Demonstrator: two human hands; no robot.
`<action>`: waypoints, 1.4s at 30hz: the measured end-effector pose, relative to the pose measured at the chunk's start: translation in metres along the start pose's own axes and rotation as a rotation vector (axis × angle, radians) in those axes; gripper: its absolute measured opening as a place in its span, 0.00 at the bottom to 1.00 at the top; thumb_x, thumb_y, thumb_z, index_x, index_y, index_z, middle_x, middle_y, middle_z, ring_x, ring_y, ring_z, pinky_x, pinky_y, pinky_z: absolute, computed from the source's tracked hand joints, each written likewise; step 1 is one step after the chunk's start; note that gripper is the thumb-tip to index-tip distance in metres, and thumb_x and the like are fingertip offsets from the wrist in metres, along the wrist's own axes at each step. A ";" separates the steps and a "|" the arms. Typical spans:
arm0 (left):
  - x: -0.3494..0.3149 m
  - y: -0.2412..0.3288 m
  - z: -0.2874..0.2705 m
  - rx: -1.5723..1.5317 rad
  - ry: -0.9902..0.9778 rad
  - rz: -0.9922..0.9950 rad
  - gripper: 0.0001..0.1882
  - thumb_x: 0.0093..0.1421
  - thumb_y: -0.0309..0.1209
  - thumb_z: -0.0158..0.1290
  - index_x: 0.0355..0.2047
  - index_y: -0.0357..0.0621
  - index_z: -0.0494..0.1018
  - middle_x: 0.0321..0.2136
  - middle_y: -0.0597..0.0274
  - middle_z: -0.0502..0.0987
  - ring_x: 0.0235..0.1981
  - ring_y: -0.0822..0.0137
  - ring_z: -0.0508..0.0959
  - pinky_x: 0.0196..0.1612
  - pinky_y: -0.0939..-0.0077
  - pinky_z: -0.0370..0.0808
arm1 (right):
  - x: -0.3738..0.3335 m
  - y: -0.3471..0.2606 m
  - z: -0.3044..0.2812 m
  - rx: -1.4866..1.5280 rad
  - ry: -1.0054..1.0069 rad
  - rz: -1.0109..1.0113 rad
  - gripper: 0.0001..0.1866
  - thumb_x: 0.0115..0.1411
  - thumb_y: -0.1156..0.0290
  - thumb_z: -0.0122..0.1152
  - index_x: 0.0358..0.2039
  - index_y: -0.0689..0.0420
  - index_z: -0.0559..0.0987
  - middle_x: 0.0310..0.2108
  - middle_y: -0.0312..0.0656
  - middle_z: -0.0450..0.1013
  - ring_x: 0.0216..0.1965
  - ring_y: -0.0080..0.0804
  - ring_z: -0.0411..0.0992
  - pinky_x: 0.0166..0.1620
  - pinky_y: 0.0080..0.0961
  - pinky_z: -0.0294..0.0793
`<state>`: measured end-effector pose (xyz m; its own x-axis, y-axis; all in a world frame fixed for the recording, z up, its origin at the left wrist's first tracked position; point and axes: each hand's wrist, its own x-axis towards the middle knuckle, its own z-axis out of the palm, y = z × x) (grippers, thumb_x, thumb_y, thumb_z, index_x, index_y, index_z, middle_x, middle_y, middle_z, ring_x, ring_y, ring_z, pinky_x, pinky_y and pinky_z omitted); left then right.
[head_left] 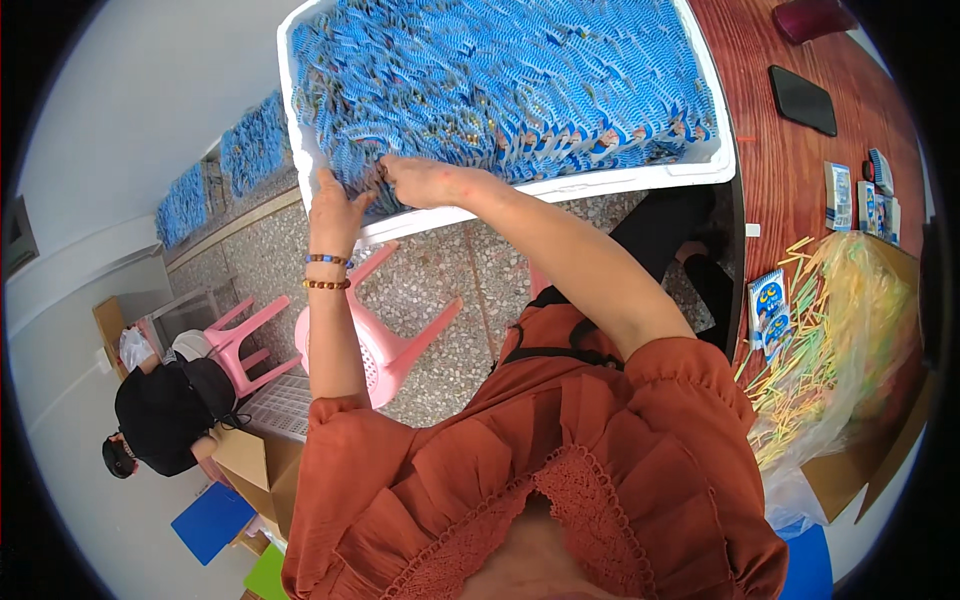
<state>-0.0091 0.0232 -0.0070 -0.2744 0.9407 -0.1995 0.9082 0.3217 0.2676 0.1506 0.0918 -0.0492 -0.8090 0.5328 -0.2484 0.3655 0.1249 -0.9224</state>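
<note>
A white foam box (722, 150) is packed with rows of small blue-and-white packets (520, 60). My left hand (338, 215) is at the box's near left corner, with its thumb and a finger stretched apart at the packets; I cannot see anything held in it. Close beside it, my right hand (425, 183) reaches over the near rim. Its fingers are bent down among the packets at that corner, closed together, and what they pinch is hidden. Two beaded bracelets (327, 284) circle my left wrist.
On the red wooden table (745, 60) at right lie a black phone (803, 100), several packets (768, 312) and a plastic bag spilling coloured sticks (800, 370). Pink stools (380, 350) stand below on the speckled floor. A person in black (170, 415) is at far left, near a cardboard box (255, 460).
</note>
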 end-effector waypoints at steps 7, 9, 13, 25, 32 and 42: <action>-0.012 0.013 -0.017 0.097 0.031 0.015 0.36 0.46 0.38 0.67 0.46 0.31 0.60 0.29 0.37 0.77 0.33 0.41 0.79 0.34 0.56 0.75 | -0.024 -0.018 -0.023 0.022 0.021 -0.054 0.29 0.57 0.71 0.50 0.59 0.66 0.61 0.47 0.59 0.72 0.50 0.50 0.71 0.50 0.37 0.70; -0.016 0.022 -0.022 0.099 0.039 -0.011 0.37 0.45 0.39 0.68 0.46 0.30 0.60 0.29 0.37 0.77 0.32 0.41 0.79 0.34 0.57 0.75 | -0.031 -0.014 -0.030 0.103 0.035 -0.099 0.28 0.57 0.71 0.51 0.58 0.65 0.62 0.46 0.58 0.72 0.49 0.47 0.72 0.50 0.36 0.71; -0.022 0.018 -0.024 0.047 0.091 0.051 0.41 0.45 0.42 0.67 0.51 0.31 0.58 0.38 0.35 0.74 0.40 0.41 0.76 0.39 0.57 0.75 | -0.049 -0.015 -0.041 0.270 -0.044 -0.092 0.25 0.57 0.73 0.47 0.57 0.62 0.66 0.45 0.52 0.75 0.46 0.38 0.75 0.47 0.31 0.72; -0.016 0.038 -0.029 0.358 0.364 0.340 0.40 0.50 0.46 0.63 0.56 0.35 0.62 0.52 0.43 0.67 0.54 0.46 0.67 0.54 0.58 0.66 | -0.151 -0.013 -0.058 0.220 0.454 -0.290 0.15 0.58 0.74 0.51 0.46 0.60 0.74 0.39 0.48 0.77 0.42 0.36 0.75 0.45 0.30 0.74; -0.032 0.180 -0.005 -0.440 0.310 0.639 0.24 0.57 0.29 0.57 0.53 0.36 0.66 0.52 0.48 0.68 0.53 0.53 0.70 0.52 0.64 0.68 | -0.348 0.014 -0.085 -0.143 1.301 0.066 0.06 0.57 0.74 0.58 0.35 0.60 0.79 0.33 0.41 0.76 0.32 0.27 0.74 0.36 0.22 0.73; -0.127 0.363 0.090 -0.773 -0.391 1.335 0.10 0.53 0.23 0.57 0.36 0.36 0.74 0.32 0.52 0.76 0.36 0.52 0.76 0.40 0.66 0.72 | -0.541 0.059 -0.050 -0.455 1.388 0.764 0.18 0.45 0.68 0.68 0.38 0.57 0.78 0.36 0.42 0.73 0.41 0.40 0.69 0.44 0.33 0.65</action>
<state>0.3837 0.0106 0.0310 0.7578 0.5347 0.3739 0.0140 -0.5862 0.8100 0.6328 -0.1471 0.0451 0.5236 0.8469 0.0930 0.7603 -0.4153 -0.4994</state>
